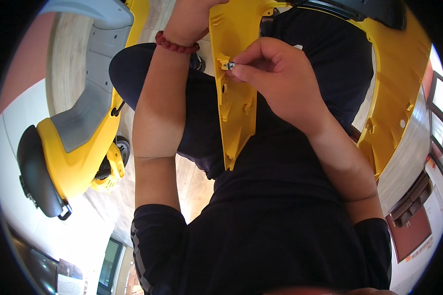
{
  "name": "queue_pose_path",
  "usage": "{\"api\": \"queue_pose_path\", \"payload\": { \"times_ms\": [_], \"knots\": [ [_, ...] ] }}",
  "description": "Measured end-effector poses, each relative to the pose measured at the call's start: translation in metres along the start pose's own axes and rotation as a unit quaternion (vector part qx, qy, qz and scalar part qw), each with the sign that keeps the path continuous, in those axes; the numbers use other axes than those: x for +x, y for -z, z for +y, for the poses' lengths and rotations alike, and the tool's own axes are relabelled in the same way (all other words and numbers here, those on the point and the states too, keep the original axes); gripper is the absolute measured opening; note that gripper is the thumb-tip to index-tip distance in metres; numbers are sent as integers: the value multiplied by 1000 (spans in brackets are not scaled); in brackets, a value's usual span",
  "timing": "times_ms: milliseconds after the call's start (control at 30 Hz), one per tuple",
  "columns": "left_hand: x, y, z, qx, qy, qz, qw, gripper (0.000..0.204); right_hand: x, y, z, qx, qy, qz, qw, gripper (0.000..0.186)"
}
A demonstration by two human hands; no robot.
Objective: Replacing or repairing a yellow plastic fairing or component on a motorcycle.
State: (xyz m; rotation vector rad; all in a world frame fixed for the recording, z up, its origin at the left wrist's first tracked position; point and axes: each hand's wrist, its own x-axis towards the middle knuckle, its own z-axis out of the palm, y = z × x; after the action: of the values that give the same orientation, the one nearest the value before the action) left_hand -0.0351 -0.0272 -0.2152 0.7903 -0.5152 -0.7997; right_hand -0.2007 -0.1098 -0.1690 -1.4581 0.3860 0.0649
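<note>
A yellow molded plastic body panel spans my lap, one long narrow arm of it pointing down toward my waist. My left hand, wearing a red beaded bracelet at the wrist, grips that arm's left edge at the top of the view; its fingertips are partly cut off. Between thumb and index finger, my right hand pinches a small metal clip. The clip touches a small raised tab on the panel's inner face. Part of the clip is hidden by my fingertips.
The panel's other side curves down at my right. A black part lies along its top. At left stands a yellow and grey scooter with a black seat, on a wood-look floor. A brown-red cabinet stands at far right.
</note>
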Motion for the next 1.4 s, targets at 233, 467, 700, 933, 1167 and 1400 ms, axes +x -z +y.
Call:
{"api": "queue_pose_path", "payload": {
  "times_ms": [233, 467, 700, 933, 1167, 1400],
  "knots": [
    [-2, -5, -2, 13, 6, 54, 998, 71, 0, -5, 3, -5, 10, 15, 1000, 12],
    [-2, 6, -8, 4, -8, 36, 999, 67, 3, -5, 1, -52, 15, 1, 999, 10],
    [-1, 4, -5, 44, 25, 67, 996, 61, 5, -3, 1, -49, -22, -23, 998, 9],
    [-1, -6, -2, 27, 2, 37, 999, 66, 4, 5, 2, -9, -7, -47, 999, 11],
    [0, 12, -6, 39, -7, -2, 999, 68, 5, 8, 5, 35, -33, -62, 997, 13],
    [2, 4, -5, 11, -9, 25, 1000, 63, 7, 12, 14, 124, -44, -55, 990, 16]
  ]
}}
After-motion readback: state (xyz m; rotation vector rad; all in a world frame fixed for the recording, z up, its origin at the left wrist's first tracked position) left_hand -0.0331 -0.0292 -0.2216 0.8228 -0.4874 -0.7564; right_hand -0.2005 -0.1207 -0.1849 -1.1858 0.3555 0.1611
